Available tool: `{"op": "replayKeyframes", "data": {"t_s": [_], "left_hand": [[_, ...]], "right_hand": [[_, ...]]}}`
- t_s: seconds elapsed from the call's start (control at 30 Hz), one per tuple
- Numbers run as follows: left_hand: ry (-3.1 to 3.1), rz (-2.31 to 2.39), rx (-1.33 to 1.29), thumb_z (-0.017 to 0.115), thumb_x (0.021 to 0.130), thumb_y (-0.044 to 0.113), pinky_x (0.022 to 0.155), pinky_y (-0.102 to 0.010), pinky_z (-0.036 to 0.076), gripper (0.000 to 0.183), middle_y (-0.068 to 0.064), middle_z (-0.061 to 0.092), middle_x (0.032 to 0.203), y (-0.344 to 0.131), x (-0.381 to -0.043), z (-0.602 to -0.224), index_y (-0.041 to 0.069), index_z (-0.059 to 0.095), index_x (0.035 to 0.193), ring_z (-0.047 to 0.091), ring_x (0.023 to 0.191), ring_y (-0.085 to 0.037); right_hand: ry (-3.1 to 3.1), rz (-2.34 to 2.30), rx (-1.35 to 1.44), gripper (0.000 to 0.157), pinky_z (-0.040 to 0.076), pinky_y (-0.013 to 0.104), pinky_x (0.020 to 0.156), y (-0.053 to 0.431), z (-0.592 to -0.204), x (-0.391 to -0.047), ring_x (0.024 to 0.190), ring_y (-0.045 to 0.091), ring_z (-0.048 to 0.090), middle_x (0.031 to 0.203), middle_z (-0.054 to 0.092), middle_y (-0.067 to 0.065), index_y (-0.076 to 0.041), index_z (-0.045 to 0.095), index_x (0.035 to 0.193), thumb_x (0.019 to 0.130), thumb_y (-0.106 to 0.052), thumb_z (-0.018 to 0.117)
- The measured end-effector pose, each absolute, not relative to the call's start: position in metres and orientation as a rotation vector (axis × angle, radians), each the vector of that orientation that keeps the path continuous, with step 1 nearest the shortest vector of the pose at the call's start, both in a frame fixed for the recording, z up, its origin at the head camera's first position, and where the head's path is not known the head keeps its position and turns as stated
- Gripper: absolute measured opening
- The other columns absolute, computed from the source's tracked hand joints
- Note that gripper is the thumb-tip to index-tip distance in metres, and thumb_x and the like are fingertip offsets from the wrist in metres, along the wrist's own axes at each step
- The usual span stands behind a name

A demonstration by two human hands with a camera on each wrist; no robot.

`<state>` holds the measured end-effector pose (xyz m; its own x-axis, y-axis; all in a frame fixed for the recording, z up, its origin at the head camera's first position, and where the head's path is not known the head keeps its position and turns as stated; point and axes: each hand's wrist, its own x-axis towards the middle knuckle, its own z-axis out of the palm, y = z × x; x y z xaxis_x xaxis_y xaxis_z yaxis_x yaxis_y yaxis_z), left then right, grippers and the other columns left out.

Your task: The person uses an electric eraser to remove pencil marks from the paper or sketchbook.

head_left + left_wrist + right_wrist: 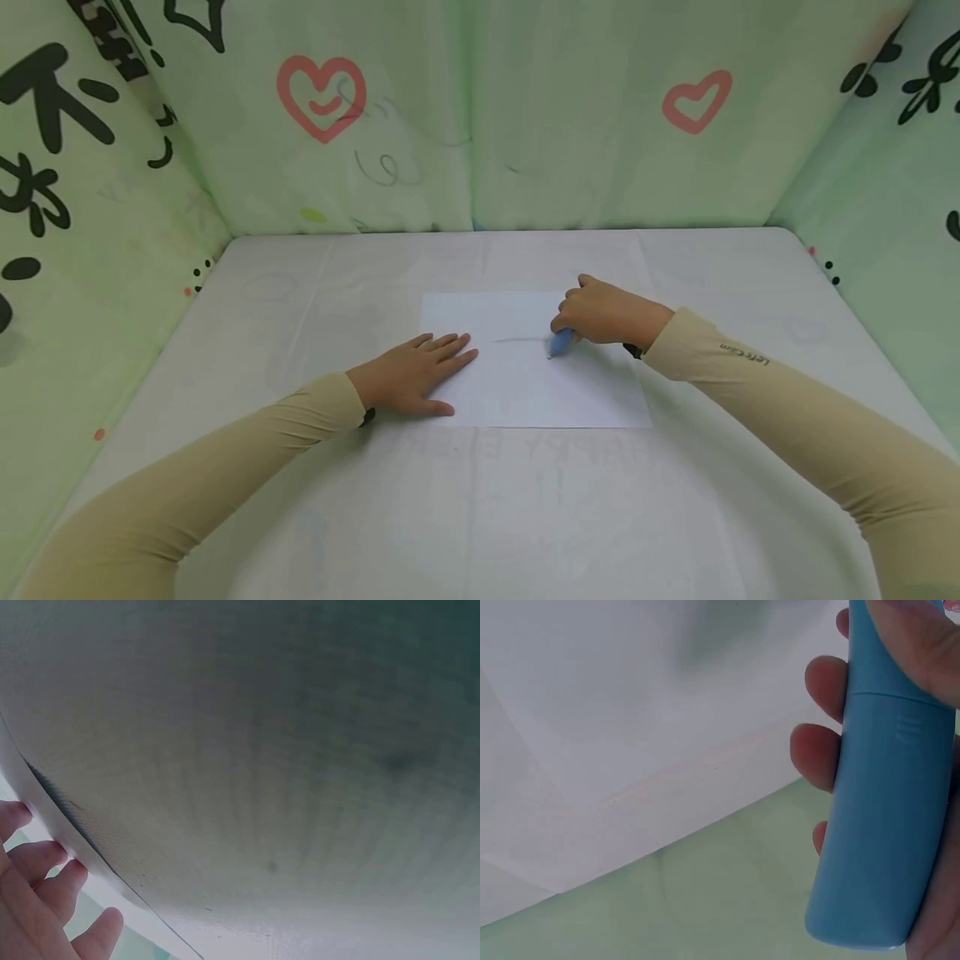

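A white sheet of paper (525,392) lies on the table in the head view, with a faint grey line across its upper middle. My left hand (412,373) rests on the sheet's left side, fingers spread and straight. Over the right part of the paper, my right hand (611,311) grips a thick blue pen-like tool (561,342). Its small tip points down at the sheet, near the line's right end; contact cannot be told. In the right wrist view the tool's smooth, rounded handle (885,825) has fingers and thumb curled round it. Its exact kind does not show.
The white-covered table (480,508) reaches back to a pale green curtain (525,167) with red hearts. Similar green curtains with black drawings stand at the left and right sides. Both forearms, in beige sleeves, cross the table from the front corners.
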<state>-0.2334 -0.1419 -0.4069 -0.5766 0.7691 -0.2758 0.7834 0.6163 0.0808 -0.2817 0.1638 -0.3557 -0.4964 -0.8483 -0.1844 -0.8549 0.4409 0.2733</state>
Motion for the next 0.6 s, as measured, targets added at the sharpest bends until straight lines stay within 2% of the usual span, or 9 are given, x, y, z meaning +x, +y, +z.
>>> {"op": "replayKeyframes", "data": {"t_s": [0.37, 0.6], "left_hand": [[2.561, -0.058, 1.272, 0.047, 0.091, 0.057, 0.117, -0.050, 0.017, 0.083, -0.013, 0.014, 0.158, -0.1407, -0.2323, -0.4057, 0.012, 0.015, 0.152, 0.017, 0.146, -0.030], [2.560, -0.058, 1.264, 0.048, 0.091, 0.057, 0.117, -0.050, 0.016, 0.083, -0.012, 0.014, 0.159, -0.1413, -0.2327, -0.4057, 0.012, 0.014, 0.152, 0.016, 0.146, -0.030]], "right_hand": [[2.642, 0.522, -1.523, 0.019, 0.039, 0.034, 0.066, 0.1688, -0.3522, -0.2790, 0.077, 0.019, 0.063, 0.082, 0.071, 0.002, -0.015, 0.069, 0.090, 0.073, -0.018, 0.077], [2.654, 0.550, -1.559, 0.017, 0.034, 0.031, 0.066, 0.1735, -0.3513, -0.2762, 0.072, 0.019, 0.058, 0.079, 0.069, 0.002, -0.016, 0.068, 0.089, 0.074, -0.018, 0.076]]}}
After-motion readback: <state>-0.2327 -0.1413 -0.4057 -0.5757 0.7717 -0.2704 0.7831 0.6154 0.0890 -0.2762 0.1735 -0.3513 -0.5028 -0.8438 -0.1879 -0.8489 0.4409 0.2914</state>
